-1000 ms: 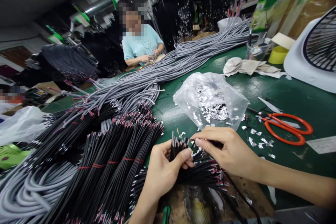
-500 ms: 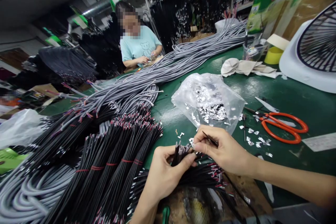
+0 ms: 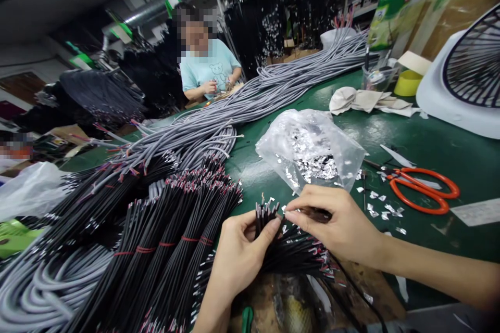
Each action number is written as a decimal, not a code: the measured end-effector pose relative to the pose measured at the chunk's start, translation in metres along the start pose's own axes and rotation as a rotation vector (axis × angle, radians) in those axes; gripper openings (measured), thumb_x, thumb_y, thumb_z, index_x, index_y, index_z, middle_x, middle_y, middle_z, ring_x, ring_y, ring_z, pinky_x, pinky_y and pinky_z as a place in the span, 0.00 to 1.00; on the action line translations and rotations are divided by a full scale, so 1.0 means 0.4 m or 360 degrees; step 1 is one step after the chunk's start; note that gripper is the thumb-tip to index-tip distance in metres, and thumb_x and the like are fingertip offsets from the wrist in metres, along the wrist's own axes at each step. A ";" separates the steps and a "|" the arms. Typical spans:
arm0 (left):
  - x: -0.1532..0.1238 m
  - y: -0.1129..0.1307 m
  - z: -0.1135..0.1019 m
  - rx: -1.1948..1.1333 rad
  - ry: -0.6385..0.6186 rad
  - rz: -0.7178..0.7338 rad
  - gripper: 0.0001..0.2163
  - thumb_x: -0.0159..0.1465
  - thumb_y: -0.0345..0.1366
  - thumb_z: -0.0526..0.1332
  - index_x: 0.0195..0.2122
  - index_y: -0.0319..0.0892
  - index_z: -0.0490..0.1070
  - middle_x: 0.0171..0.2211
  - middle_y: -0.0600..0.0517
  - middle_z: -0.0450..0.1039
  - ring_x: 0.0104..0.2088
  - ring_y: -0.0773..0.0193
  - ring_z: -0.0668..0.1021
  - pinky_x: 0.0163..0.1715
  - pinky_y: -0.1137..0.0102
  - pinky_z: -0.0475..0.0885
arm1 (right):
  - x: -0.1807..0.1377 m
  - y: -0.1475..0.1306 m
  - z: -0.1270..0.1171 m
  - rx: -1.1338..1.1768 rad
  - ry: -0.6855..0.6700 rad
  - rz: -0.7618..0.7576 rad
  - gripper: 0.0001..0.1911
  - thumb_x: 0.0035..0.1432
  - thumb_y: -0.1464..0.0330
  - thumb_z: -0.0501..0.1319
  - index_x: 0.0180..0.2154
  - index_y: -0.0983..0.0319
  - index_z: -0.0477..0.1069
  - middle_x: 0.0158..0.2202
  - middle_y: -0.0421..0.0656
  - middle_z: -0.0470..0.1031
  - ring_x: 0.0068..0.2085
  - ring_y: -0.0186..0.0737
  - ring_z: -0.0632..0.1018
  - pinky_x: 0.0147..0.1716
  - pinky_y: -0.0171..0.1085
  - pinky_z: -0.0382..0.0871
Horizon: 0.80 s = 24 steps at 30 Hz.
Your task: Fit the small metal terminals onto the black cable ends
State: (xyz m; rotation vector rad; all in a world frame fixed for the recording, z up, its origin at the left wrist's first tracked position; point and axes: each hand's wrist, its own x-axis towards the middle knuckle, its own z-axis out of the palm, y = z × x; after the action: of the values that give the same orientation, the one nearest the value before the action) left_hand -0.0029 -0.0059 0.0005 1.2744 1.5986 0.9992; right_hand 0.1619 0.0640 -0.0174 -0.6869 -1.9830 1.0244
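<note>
My left hand (image 3: 244, 255) is closed round a bundle of short black wires (image 3: 265, 214), their stripped ends pointing up, the thumb pressed across the front. Just to its right, my right hand (image 3: 338, 221) holds a dark slim tool (image 3: 318, 214) against the palm; its kind is mostly hidden. The right thumb and forefinger pinch together close to the wire ends, with a small silvery bit at their tips that I cannot make out. Below both hands lies another bundle of black wires (image 3: 292, 257) with red and white ends.
Banded black wire bundles (image 3: 167, 250) and grey cables (image 3: 250, 96) cover the left and back of the green table. A clear bag of silver pieces (image 3: 312, 151) lies ahead. Orange-handled scissors (image 3: 424, 190) and a fan (image 3: 464, 73) are at right. A co-worker (image 3: 209, 70) sits opposite.
My right hand has drawn slightly right, away from the wire ends, and its dark tool has turned in the palm. My left hand has shifted a little left, its thumb now lower on the bundle.
</note>
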 end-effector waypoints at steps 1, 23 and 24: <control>0.000 -0.001 0.001 0.0019 0.0000 0.0012 0.09 0.58 0.37 0.61 0.30 0.35 0.74 0.28 0.50 0.76 0.28 0.64 0.74 0.29 0.74 0.68 | 0.001 -0.001 0.002 -0.0017 -0.0013 0.0018 0.06 0.54 0.71 0.60 0.33 0.65 0.75 0.26 0.41 0.70 0.28 0.32 0.69 0.28 0.32 0.62; -0.004 -0.015 0.012 0.0074 0.0210 0.0044 0.08 0.52 0.35 0.66 0.24 0.37 0.69 0.21 0.56 0.69 0.23 0.70 0.69 0.24 0.77 0.65 | 0.001 -0.011 -0.006 -0.0175 -0.0237 0.0051 0.11 0.62 0.67 0.50 0.44 0.61 0.67 0.41 0.44 0.70 0.41 0.37 0.71 0.41 0.39 0.63; -0.003 -0.015 0.012 0.0068 0.0216 0.0044 0.07 0.51 0.35 0.66 0.25 0.38 0.70 0.21 0.56 0.69 0.23 0.70 0.69 0.24 0.77 0.65 | 0.002 -0.010 -0.007 -0.0172 -0.0274 0.0036 0.11 0.62 0.68 0.50 0.42 0.61 0.68 0.40 0.44 0.69 0.40 0.37 0.71 0.40 0.38 0.63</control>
State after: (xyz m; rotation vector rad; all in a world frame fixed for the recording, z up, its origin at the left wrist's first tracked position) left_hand 0.0000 -0.0077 -0.0067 1.2839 1.7174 1.0942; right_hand 0.1632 0.0635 -0.0127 -0.7007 -2.1973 1.0252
